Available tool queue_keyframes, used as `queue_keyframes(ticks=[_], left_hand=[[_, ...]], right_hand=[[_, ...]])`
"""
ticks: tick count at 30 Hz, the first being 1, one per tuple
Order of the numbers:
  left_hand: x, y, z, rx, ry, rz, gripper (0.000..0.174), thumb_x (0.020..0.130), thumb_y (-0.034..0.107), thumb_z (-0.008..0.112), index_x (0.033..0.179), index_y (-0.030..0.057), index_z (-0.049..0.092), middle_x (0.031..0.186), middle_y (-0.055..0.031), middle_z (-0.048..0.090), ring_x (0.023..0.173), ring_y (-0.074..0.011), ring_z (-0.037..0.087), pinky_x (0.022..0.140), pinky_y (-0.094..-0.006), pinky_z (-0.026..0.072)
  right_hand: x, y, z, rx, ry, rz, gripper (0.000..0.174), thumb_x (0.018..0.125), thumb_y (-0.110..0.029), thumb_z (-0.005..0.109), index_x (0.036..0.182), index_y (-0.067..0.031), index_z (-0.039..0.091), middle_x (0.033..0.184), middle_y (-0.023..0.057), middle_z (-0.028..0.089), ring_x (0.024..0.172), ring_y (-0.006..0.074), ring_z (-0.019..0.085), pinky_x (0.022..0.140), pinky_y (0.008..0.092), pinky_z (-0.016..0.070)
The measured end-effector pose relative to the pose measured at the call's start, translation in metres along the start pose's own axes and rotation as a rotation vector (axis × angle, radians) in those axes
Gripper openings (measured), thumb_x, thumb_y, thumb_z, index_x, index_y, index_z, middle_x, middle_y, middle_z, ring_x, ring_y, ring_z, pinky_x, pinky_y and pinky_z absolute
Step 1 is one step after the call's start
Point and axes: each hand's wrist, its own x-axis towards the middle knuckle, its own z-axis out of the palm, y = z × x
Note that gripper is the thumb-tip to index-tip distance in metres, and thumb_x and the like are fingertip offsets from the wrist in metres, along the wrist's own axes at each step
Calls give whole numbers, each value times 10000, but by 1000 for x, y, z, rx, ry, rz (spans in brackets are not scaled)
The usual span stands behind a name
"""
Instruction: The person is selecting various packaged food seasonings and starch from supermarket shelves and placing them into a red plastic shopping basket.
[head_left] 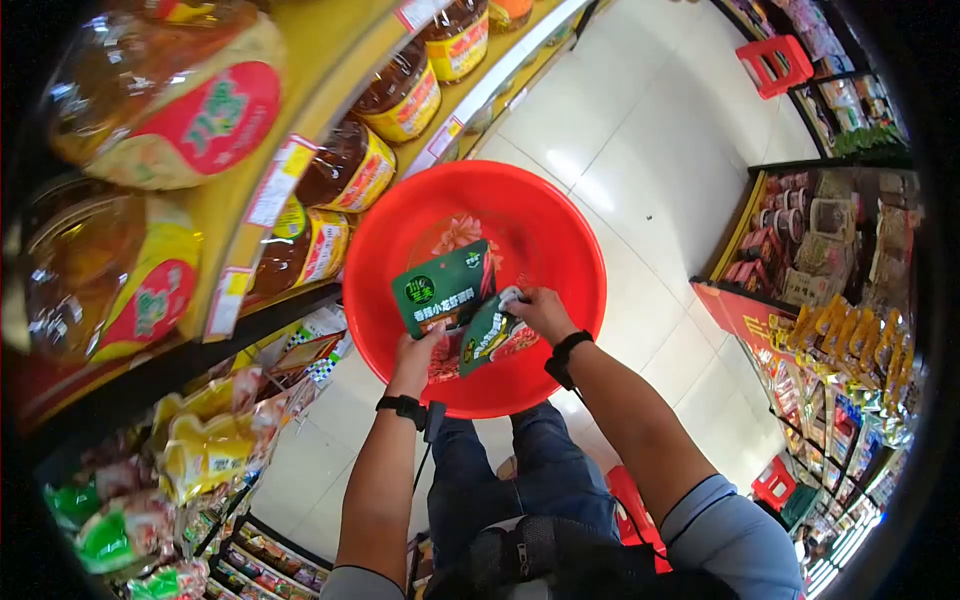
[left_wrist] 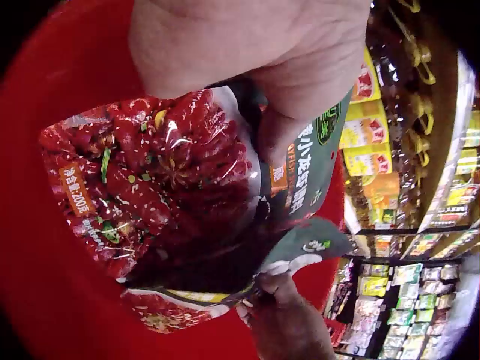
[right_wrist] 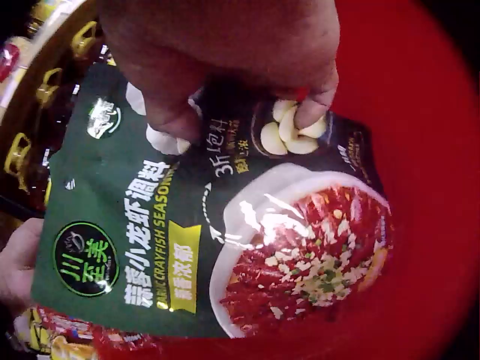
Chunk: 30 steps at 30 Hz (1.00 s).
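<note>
Two green seasoning packets are held over a red basin (head_left: 560, 225). My left hand (head_left: 415, 362) pinches the left packet (head_left: 445, 285) near its lower edge; the left wrist view shows this packet's crayfish picture (left_wrist: 142, 172) below the left hand (left_wrist: 255, 52). The right hand (head_left: 545, 315) grips the right packet (head_left: 485, 335) by its upper right edge. In the right wrist view that packet (right_wrist: 112, 202) faces the camera, with the right hand (right_wrist: 232, 67) pinching its top. The packets overlap in the head view.
Shelves with large oil bottles (head_left: 405, 90) stand at the left, bagged goods (head_left: 215, 440) below them. A display of packaged food (head_left: 820, 250) is at the right. Red stools (head_left: 775, 65) stand on the tiled floor (head_left: 640, 130); the person's legs (head_left: 520, 460) are below the basin.
</note>
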Motion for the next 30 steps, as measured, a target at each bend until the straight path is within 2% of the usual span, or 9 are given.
queue_keyframes(ticks=[2, 9, 13, 14, 15, 16, 21, 23, 30], left_hand=[[-40, 22, -14, -64, 47, 88, 244, 873, 115, 642, 1089, 1, 640, 1030, -33, 654, 932, -112, 589, 838, -277, 450], [-172, 57, -81, -158, 229, 319, 249, 868, 147, 654, 1072, 4, 648, 1028, -38, 655, 927, -122, 596, 851, -275, 457], [-165, 0, -22, -27, -202, 197, 277, 904, 251, 595, 1059, 36, 676, 1058, -48, 667, 990, -144, 597, 931, -319, 446], [-174, -10, -5, 92, -182, 236, 235, 888, 219, 611, 1065, 84, 686, 1010, -52, 676, 932, -115, 602, 831, -314, 486], [-198, -6, -27, -113, -226, 29, 246, 876, 221, 632, 1056, 62, 687, 1018, -44, 682, 962, -111, 596, 866, -311, 470], [-225, -4, -28, 5, -264, 128, 255, 872, 220, 640, 1061, 55, 683, 1020, -40, 682, 966, -114, 598, 885, -303, 461], [-330, -61, -157, 7, -272, 370, 268, 865, 230, 670, 1056, 44, 678, 1015, -38, 682, 936, -113, 599, 896, -286, 446], [-349, -81, -160, 24, -268, 343, 268, 865, 239, 671, 1060, 55, 676, 1012, -36, 682, 931, -112, 599, 886, -285, 450], [-499, -159, -294, 8, -76, 427, 308, 866, 260, 669, 1081, 40, 657, 1000, -21, 672, 911, -113, 579, 861, -282, 451]], right_hand=[[-47, -65, -24, -40, -4, -48, 295, 787, -250, 697, 911, 18, 692, 762, 133, 685, 736, 168, 671, 700, 316, 514], [-88, -92, -18, 90, -61, -216, 236, 821, -159, 632, 950, 30, 689, 834, 88, 698, 790, 127, 642, 725, 284, 495], [-162, -98, -118, 106, 54, -286, 233, 851, -129, 595, 980, 43, 684, 884, 107, 705, 828, 151, 650, 754, 282, 503], [-185, -96, -135, 125, 103, -329, 223, 846, -119, 584, 961, 42, 689, 869, 102, 706, 812, 144, 649, 741, 282, 505], [-206, -94, -137, 162, 113, -363, 225, 838, -76, 562, 983, 52, 677, 892, 110, 698, 825, 151, 644, 760, 280, 500], [-228, -92, -138, 198, 122, -398, 236, 830, -33, 539, 1005, 62, 665, 916, 119, 689, 837, 158, 638, 779, 278, 494], [-294, -107, -10, 143, -21, -494, 135, 848, -86, 540, 859, 4, 640, 788, -16, 610, 697, 72, 517, 623, 230, 402], [-303, -58, 7, 127, -82, -508, 134, 832, -101, 558, 859, 3, 638, 794, -18, 612, 696, 70, 518, 608, 239, 404], [-413, -119, 208, -49, -599, -531, 198, 781, -88, 572, 934, 10, 651, 818, 9, 632, 743, 109, 584, 664, 269, 479]])
